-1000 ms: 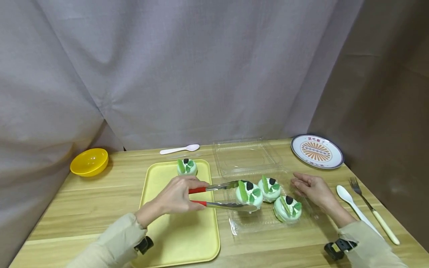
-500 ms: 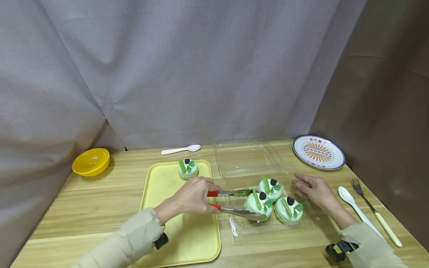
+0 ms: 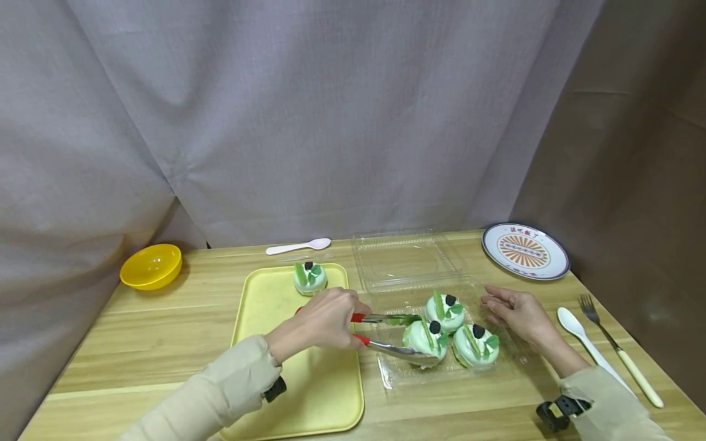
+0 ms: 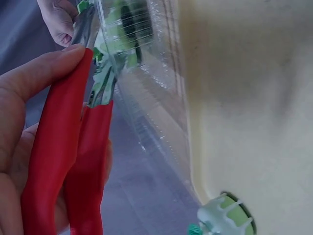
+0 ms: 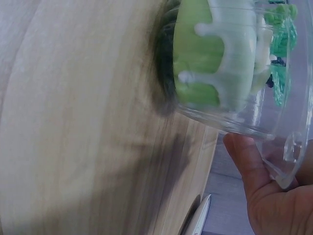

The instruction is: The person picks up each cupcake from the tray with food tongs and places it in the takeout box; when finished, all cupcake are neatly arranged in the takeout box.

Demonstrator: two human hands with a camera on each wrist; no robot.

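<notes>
My left hand (image 3: 333, 321) grips red-handled metal tongs (image 4: 61, 147) over the right side of the yellow tray (image 3: 298, 398). The tongs' arms reach into a clear plastic container (image 3: 398, 375) and stand on either side of a small green cake (image 3: 425, 344). Two more such cakes, a back cake (image 3: 444, 313) and a right-hand cake (image 3: 475, 350), sit right beside it. All carry white cream, a black berry and green leaves. At the container's right wall rests my right hand (image 3: 518, 313), its fingers loosely extended along the outside. Another green cake (image 3: 310, 279) stands at the tray's far end.
The container's clear lid (image 3: 408, 260) lies folded back behind it. A pink spoon (image 3: 298, 247) and a yellow bowl (image 3: 151, 266) are at the back left. To the right are a patterned plate (image 3: 524, 251), a white spoon (image 3: 590, 346) and a fork (image 3: 620, 349).
My left hand has moved right with the tongs, and the cake between them has shifted right and slightly nearer, up against the other two. My right hand has stayed at the container's wall.
</notes>
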